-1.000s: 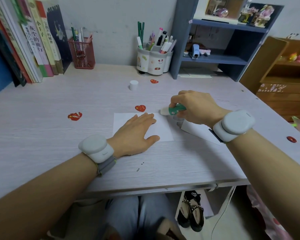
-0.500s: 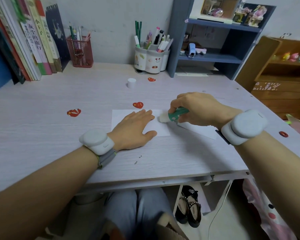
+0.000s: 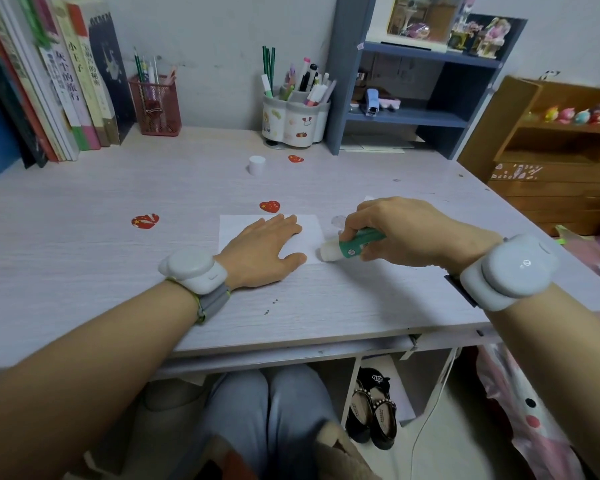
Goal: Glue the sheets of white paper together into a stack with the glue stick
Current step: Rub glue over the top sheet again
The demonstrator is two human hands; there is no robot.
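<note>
On the paper (image 3: 310, 230) the left hand (image 3: 262, 249) lies flat; right hand (image 3: 400, 230) grips the glue stick (image 3: 352, 244).

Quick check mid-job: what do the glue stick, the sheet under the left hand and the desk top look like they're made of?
Glue stick: smooth plastic, green barrel with a slight sheen; the white tip is probably the glue. Sheet of white paper: thin matte paper, lying flat. Desk: pale wood-grain surface, likely laminate board judging by the printed-looking streaks.
</note>
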